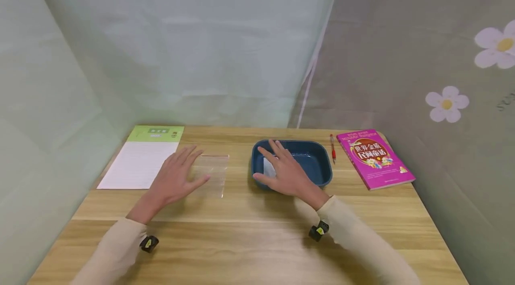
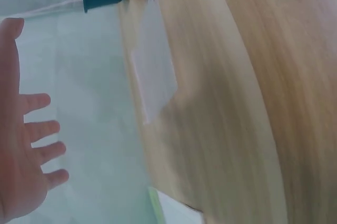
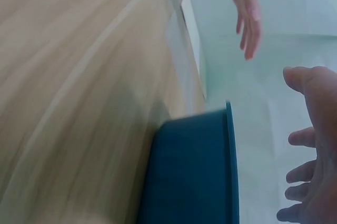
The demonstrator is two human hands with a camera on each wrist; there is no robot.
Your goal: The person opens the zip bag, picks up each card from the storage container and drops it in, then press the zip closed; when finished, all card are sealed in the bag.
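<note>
My left hand [image 1: 175,177] hovers above the table with fingers extended and thumb apart, holding nothing. Under and beside it lies a flat, clear plastic bag [image 1: 217,173], partly covered by the hand in the head view; the left wrist view shows the bag [image 2: 155,58] on the wood below the palm. My right hand [image 1: 285,171] is spread over the left part of a dark blue rectangular tray [image 1: 327,166], also with nothing in its grasp. Inside the tray is a whitish flat piece [image 1: 268,168], partly hidden by the fingers. The right wrist view has the tray's outer wall [image 3: 189,171] below the right hand [image 3: 316,166].
A lined writing pad [image 1: 137,159] with a green header lies at the left. Right of the tray are a red pen [image 1: 333,151] and a pink book [image 1: 376,157]. Fabric curtains [image 1: 225,52] hang behind the wooden table [image 1: 241,240] and along its sides.
</note>
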